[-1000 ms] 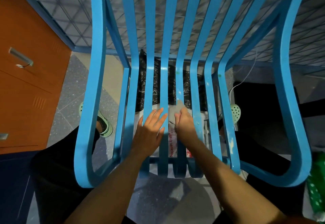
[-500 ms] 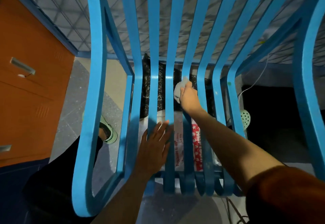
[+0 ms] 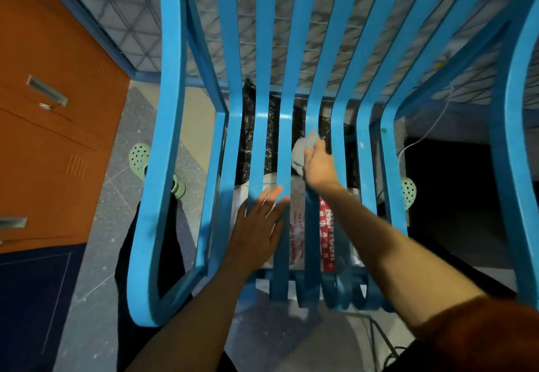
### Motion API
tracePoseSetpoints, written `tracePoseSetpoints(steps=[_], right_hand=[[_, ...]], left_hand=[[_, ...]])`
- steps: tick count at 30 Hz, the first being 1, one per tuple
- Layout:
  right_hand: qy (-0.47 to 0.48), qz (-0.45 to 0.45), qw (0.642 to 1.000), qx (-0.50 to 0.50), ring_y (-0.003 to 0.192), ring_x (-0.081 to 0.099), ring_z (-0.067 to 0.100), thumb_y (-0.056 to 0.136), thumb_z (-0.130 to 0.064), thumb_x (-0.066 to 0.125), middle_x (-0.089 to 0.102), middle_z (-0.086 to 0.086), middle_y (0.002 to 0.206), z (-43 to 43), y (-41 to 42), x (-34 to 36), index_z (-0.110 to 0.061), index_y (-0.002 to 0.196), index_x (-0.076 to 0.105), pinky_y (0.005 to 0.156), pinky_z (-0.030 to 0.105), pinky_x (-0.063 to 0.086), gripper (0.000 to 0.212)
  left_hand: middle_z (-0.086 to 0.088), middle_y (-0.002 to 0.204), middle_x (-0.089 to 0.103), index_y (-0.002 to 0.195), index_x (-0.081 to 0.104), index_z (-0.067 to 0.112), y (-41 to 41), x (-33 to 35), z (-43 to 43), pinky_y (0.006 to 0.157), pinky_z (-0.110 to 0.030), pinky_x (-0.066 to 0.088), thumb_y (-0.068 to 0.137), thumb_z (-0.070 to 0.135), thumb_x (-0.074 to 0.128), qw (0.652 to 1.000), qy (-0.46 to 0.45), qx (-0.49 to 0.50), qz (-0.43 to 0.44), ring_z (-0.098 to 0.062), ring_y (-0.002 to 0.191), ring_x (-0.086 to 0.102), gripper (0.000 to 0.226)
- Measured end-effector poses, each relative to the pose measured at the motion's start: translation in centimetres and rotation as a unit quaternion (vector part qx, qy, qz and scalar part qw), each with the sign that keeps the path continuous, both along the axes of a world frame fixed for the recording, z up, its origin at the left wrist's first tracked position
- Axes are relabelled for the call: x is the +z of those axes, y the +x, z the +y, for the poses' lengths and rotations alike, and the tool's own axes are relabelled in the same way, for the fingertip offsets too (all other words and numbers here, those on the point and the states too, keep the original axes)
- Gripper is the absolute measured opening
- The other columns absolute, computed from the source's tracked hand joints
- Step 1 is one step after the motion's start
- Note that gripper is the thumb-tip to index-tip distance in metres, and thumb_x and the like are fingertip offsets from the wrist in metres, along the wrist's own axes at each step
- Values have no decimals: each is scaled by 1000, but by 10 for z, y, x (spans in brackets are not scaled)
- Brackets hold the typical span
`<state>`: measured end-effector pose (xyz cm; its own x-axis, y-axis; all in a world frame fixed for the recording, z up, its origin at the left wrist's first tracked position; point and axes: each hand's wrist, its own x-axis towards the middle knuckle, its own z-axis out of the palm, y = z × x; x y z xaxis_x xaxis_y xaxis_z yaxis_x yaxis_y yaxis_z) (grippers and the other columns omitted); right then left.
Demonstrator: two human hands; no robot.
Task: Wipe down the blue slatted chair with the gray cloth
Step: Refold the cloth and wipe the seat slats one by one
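The blue slatted chair (image 3: 172, 126) fills the head view, its curved slats running from the top down to the near edge. My right hand (image 3: 319, 164) holds the bunched gray cloth (image 3: 302, 151) against a middle slat, where seat and back meet. My left hand (image 3: 258, 230) lies flat with straight fingers on two slats of the seat, nearer to me and left of the cloth. Part of the cloth is hidden behind my right hand.
An orange cabinet (image 3: 49, 126) with metal handles stands at the left. Under the seat lie a black plastic bag (image 3: 269, 138) and a white and red printed bag (image 3: 326, 237). My feet in pale green clogs (image 3: 140, 158) show on the speckled floor. A white cord (image 3: 423, 135) hangs at right.
My right hand has pushed the cloth away from me along the slat, from the seat's front toward the bend at the back. My left hand stayed flat on the seat.
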<state>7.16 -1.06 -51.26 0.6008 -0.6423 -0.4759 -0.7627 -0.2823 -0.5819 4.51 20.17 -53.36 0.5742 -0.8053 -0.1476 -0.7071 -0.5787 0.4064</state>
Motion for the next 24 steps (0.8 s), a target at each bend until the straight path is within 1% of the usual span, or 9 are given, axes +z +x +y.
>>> tracePoseSetpoints(steps=[3,6,10,12,15,17,18,20,24], right_hand=[[8,12,1000,-4,88,56,33,104,-27,35,56,19,97,28,-37,3,-3,122,40,71,35,37,31],[35,-27,999,-26,93,57,29,101,-30,40,55,10,98,52,-74,10,-13,108,44,73,32,38,19],[64,-71,995,-2,70,52,10,100,-28,45,52,-4,83,79,-121,22,-21,94,43,58,17,37,10],[68,-109,992,-4,65,53,4,102,-26,42,53,-4,77,87,-133,23,-28,85,41,55,14,43,18],[53,-95,994,-27,72,54,12,102,-25,43,55,1,84,89,-130,14,-25,87,41,63,21,46,15],[32,-70,996,-37,85,55,21,99,-26,44,55,7,95,88,-120,7,-18,96,42,74,35,46,9],[23,-67,997,-41,90,55,25,98,-28,43,55,9,99,86,-115,3,-17,100,43,78,39,47,12],[7,-69,997,-38,93,55,27,97,-32,42,55,9,102,78,-103,-2,-17,101,43,79,40,47,15],[-29,-77,996,-28,91,56,27,96,-35,39,56,8,100,53,-69,-8,-19,100,44,80,45,50,18]], left_hand=[[4,161,20,150,32,28,0,-4,2,117,-50,20,102,34,37,1000,-17,-5,-5,-17,150,14,48],[4,160,25,149,36,27,1,-3,-2,114,-53,26,98,28,45,1000,-2,-2,-9,-17,148,20,52],[1,156,36,144,46,22,0,-1,-3,113,-53,28,95,27,42,999,-24,-5,-33,-20,144,33,49],[3,153,39,142,49,23,4,-2,-9,114,-53,25,96,29,46,999,-20,12,-43,-19,143,34,47],[10,158,30,149,36,29,15,-2,-23,119,-46,10,100,39,34,999,2,29,-29,-14,148,19,50],[9,161,21,152,29,28,26,-4,-32,120,-49,8,101,44,23,999,13,27,-19,-14,150,10,54],[7,161,19,153,27,28,32,-6,-36,120,-51,10,101,45,20,999,19,27,-24,-15,150,9,55],[5,161,20,153,29,26,42,-10,-45,118,-56,15,101,45,20,998,20,33,-43,-17,150,13,55],[-6,157,32,147,42,16,48,-12,-57,108,-60,30,103,35,34,994,21,24,-102,-25,145,31,49]])
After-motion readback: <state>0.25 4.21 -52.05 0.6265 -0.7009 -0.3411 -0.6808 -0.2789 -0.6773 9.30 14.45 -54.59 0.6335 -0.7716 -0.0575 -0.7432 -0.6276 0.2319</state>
